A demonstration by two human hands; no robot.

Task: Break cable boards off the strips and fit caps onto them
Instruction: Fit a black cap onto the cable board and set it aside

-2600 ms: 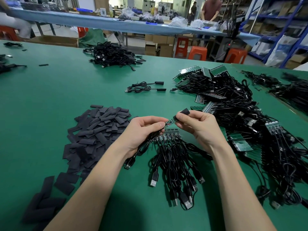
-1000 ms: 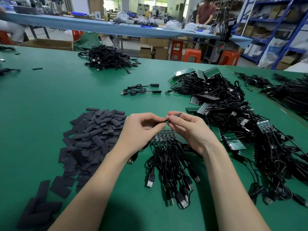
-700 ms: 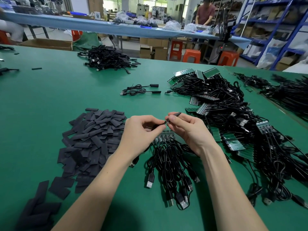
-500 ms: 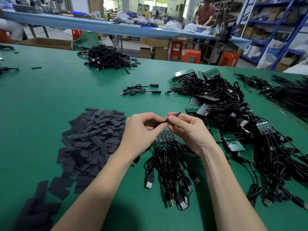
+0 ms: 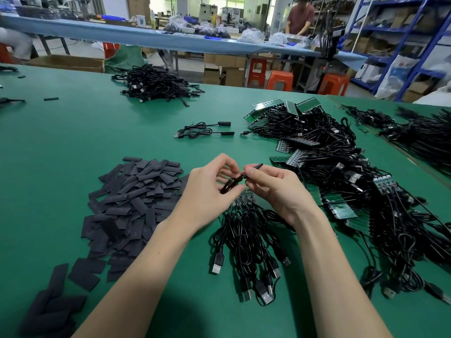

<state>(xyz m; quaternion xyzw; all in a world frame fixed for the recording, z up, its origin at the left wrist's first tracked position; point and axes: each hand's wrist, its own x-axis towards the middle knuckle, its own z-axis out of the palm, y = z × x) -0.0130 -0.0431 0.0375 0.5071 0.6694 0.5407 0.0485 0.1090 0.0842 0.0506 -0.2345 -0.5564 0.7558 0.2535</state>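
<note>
My right hand [image 5: 275,189] pinches a black cap [image 5: 255,167] that sits over the end of a cable board; the cap's tip sticks up past my fingers. My left hand [image 5: 207,191] is beside it, its fingers loosely curled around that cable's black coil [image 5: 230,185]. Below both hands lies a board strip [image 5: 245,200] with several black USB cables [image 5: 246,240] fanned toward me. A heap of flat black caps [image 5: 131,203] lies to the left. More green strips with cables [image 5: 336,181] are piled to the right.
Two capped cables [image 5: 205,130] lie ahead on the green table [image 5: 73,142]. A heap of finished cables [image 5: 156,84] sits far back. More cable bundles [image 5: 419,132] lie at the far right. A person stands at a blue table [image 5: 170,40] behind.
The cap has slid fully over the board since the earliest frame. My left fingers have loosened from the pinch and now curl around the cable coil; both hands stay in place.
</note>
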